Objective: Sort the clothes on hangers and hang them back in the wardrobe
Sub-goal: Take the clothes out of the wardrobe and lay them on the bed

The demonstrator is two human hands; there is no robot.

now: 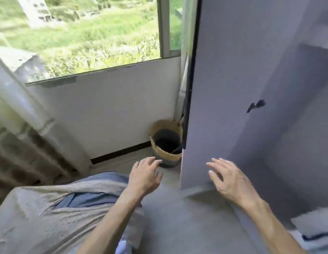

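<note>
Hovering empty: left hand point(144, 177) and right hand point(231, 180) both spread, gripping nothing. Right one sits at the flat grey wardrobe door point(233, 79), far right, probably to swing it. Near left lies the crumpled grey-and-blue cloth pile point(49, 213), unhung

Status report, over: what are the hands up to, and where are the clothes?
Left hand and right hand open, empty. Clothes pile lower left, not held. Grey wardrobe door by right hand; woven basket on floor ahead.
</note>
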